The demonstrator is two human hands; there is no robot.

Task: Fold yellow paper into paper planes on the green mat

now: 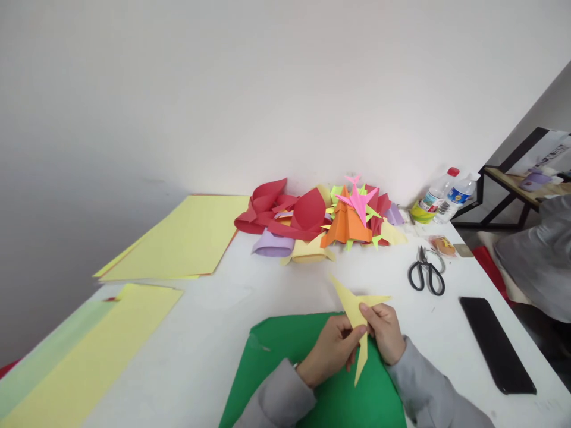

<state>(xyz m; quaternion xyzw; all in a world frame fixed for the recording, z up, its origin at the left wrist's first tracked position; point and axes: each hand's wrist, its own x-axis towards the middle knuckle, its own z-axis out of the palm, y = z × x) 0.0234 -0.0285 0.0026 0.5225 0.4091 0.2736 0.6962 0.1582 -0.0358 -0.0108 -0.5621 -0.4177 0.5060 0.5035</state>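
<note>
A pale yellow folded paper plane (350, 301) with a pointed nose and spread wings is held between both hands, over a green sheet (285, 339) on the white table. My left hand (332, 348) pinches the plane near its tail, thumb on top. With thumb and bent fingers, my right hand (384, 330) grips the body close to the right wing. Part of the plane and several fingertips are hidden behind the hands.
Folded paper pieces, among them an orange plane (347, 224) and a pink plane (357, 202), lie against the wall. Yellow sheets (178, 238) are at left. Scissors (427, 273), a black phone-like slab (497, 345) and two bottles (435, 199) stand or lie at right.
</note>
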